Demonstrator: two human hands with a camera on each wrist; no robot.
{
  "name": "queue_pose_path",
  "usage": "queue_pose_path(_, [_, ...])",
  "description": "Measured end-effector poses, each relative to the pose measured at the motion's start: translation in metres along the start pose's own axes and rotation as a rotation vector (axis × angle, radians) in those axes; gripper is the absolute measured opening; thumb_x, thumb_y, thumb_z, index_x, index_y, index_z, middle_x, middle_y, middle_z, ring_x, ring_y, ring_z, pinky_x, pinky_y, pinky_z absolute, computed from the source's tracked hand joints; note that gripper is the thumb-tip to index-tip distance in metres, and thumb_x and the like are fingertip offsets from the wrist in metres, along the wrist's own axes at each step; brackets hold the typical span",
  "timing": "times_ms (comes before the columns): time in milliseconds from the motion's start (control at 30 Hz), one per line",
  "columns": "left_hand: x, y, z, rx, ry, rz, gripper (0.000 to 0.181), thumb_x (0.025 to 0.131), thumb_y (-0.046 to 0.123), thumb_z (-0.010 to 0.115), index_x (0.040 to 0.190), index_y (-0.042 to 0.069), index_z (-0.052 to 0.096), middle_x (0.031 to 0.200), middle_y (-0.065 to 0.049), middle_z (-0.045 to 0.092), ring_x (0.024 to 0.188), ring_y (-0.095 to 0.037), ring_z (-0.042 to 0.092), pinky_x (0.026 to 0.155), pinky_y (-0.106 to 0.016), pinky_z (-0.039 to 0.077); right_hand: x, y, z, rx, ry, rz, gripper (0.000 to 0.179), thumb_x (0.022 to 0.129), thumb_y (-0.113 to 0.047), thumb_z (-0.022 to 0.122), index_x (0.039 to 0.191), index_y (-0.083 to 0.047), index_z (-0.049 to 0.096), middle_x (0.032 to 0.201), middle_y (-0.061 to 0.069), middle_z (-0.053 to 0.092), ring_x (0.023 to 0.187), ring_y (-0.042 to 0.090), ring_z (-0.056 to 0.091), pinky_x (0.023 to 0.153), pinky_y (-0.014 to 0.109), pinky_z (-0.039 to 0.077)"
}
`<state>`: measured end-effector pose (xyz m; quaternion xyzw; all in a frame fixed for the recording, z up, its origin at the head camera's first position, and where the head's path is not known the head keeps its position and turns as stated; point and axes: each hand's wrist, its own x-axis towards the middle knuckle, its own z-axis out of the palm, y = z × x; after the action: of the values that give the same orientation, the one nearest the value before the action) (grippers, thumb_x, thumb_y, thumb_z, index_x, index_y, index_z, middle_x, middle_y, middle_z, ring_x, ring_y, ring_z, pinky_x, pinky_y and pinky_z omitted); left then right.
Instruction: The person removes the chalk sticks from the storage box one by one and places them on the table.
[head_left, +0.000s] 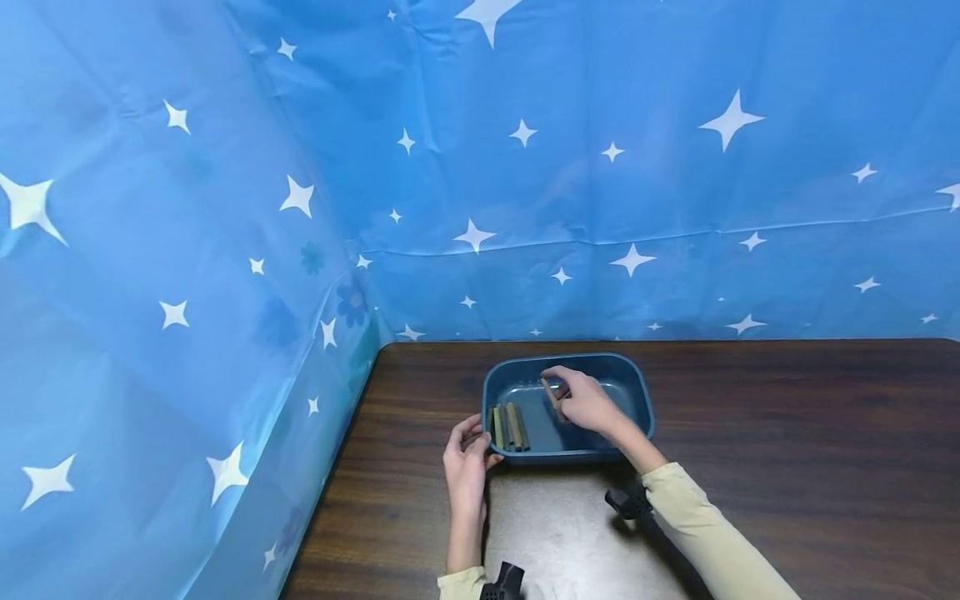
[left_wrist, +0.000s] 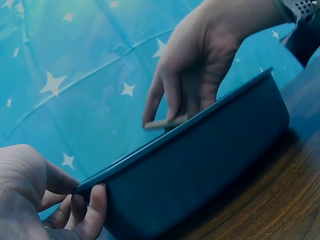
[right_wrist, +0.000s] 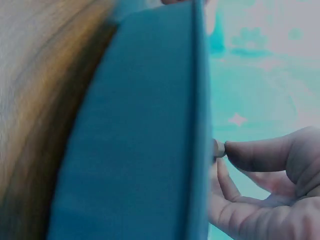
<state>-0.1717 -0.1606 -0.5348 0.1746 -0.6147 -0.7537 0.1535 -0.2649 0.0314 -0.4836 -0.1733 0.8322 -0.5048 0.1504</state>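
Observation:
A blue rectangular tub [head_left: 536, 458] stands on the table with its open side up. My left hand [head_left: 467, 467] holds its front left corner, and the fingers [left_wrist: 97, 207] pinch the rim in the left wrist view. Over the tub's middle, my right hand [head_left: 588, 404] pinches a short wooden stick [head_left: 552, 393] between thumb and fingers. That stick [left_wrist: 167, 123] shows just above the rim in the left wrist view. Several similar wooden sticks [head_left: 512, 425] lie side by side at the tub's left end. The right wrist view catches only one end of the held stick [right_wrist: 219, 148].
The dark wood-grain table [head_left: 787, 433] extends to both sides of the tub. Behind it and along the left hangs a blue curtain with white stars [head_left: 555, 192]. Black wrist cameras [head_left: 628, 502] sit on both forearms, close to the tub's front.

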Motion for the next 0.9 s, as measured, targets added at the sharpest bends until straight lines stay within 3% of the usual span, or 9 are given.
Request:
queue_pose_path(100, [-0.001, 0.000, 0.000, 0.002, 0.001, 0.001, 0.034, 0.097, -0.005, 0.057, 0.131, -0.009, 0.060, 0.116, -0.020, 0.054, 0.081, -0.016, 0.058, 0.059, -0.022, 0.055, -0.008, 0.000, -0.012, 0.046, 0.019, 0.006, 0.051, 0.096, 0.012, 0.051, 0.146, 0.004, 0.049, 0.112, 0.031, 0.064, 0.086, 0.036, 0.067, 0.069, 0.050, 0.059])
queue_pose_path(400, [0.001, -0.001, 0.001, 0.014, -0.001, -0.006, 0.034, 0.097, -0.006, 0.056, 0.130, -0.008, 0.060, 0.115, -0.020, 0.054, 0.081, -0.016, 0.058, 0.060, -0.022, 0.055, -0.036, 0.003, -0.057, 0.112, 0.110, 0.000, 0.051, 0.099, 0.008, 0.051, 0.150, 0.005, 0.044, 0.122, 0.033, 0.058, 0.103, 0.043, 0.064, 0.079, 0.054, 0.061])
queue_pose_path(900, [-0.001, 0.000, 0.001, 0.045, 0.001, -0.012, 0.034, 0.099, -0.003, 0.055, 0.133, -0.006, 0.060, 0.116, -0.017, 0.055, 0.080, -0.016, 0.058, 0.063, -0.022, 0.055, -0.074, 0.046, -0.117, 0.080, 0.227, 0.078, 0.053, 0.098, 0.008, 0.051, 0.150, 0.010, 0.040, 0.125, 0.038, 0.055, 0.107, 0.045, 0.063, 0.083, 0.053, 0.061])
